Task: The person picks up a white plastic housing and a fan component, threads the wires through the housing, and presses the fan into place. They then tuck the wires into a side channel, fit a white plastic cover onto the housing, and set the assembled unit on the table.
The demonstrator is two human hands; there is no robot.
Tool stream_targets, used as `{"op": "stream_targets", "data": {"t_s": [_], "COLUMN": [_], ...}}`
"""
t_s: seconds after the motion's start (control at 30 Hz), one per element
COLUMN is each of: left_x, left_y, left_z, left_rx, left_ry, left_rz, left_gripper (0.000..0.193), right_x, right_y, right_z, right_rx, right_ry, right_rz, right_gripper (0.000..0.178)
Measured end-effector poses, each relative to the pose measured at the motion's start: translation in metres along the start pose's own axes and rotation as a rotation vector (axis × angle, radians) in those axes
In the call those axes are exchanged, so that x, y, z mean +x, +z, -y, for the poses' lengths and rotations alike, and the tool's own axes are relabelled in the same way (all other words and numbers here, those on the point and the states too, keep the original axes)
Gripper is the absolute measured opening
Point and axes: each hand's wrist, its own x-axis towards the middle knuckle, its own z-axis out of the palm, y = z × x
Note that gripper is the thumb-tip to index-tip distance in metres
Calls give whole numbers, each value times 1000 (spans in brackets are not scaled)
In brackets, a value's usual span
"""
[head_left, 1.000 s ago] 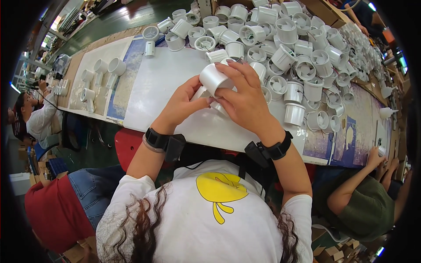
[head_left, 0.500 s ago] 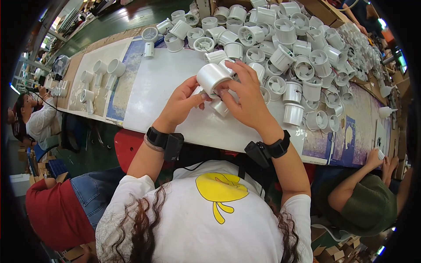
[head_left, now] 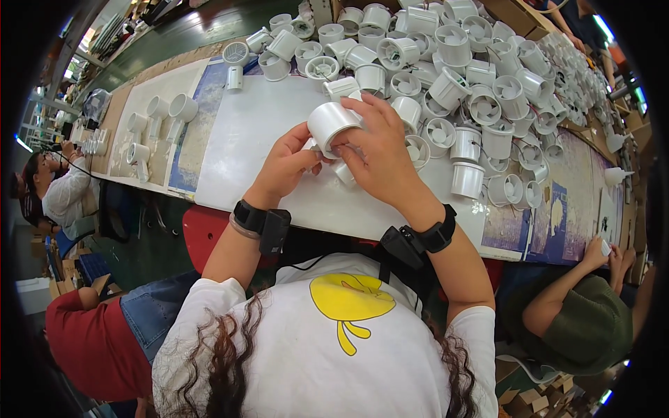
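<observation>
Above the table's middle I hold a glossy white cylindrical housing (head_left: 330,124), tilted with its open end toward my right hand. My left hand (head_left: 284,161) is closed on its left side, around a lower part that the fingers partly hide. The fingers of my right hand (head_left: 380,146) reach over the rim on the right, some of them inside the opening; what they touch in there is hidden. Just under my hands another white piece (head_left: 343,173) lies on the white board, partly covered. Similar housings with fans inside (head_left: 440,137) are heaped close beyond my right hand.
White handled housings (head_left: 184,108) stand on the table at the left. Another with a grille (head_left: 235,56) lies at the back. The heap of fan housings (head_left: 454,45) fills the back right. Co-workers sit on both sides, one in a dark green top (head_left: 582,334).
The held housing has shifted slightly left and tilted a little differently. My right hand has moved left with it and turned, its fingers still at the opening.
</observation>
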Motion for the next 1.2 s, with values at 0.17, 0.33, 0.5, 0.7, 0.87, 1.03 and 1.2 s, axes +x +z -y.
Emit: {"op": "stream_targets", "data": {"t_s": [0.17, 0.33, 0.5, 0.7, 0.87, 1.03, 1.2], "left_x": [-1, -2, -2, -1, 0, -3, -6], "left_y": [4, 9, 8, 3, 2, 12, 13], "left_z": [-2, -7, -2, -1, -2, -15, -12], "left_rx": [-15, -78, -40, -63, -95, -56, -50], "left_ry": [-6, -22, 5, -37, -88, -70, -70], "left_rz": [-7, -28, -41, -29, -1, 2, 0], "left_gripper": [57, 58, 53, 51, 50, 48, 48], "right_x": [3, 3, 1, -1, -3, 0, -2], "right_y": [-4, -7, -2, -5, -7, -6, -5], "right_z": [6, 9, 13, 10, 5, -3, -3], "right_rx": [-43, -107, -205, -206, -6, 55, 95], "right_ry": [-28, -75, -160, -250, -151, -117, -102], "right_rz": [-7, 2, 4, 10, 0, -19, 10], "right_gripper": [16, 16, 16, 15, 15, 16, 18]}}
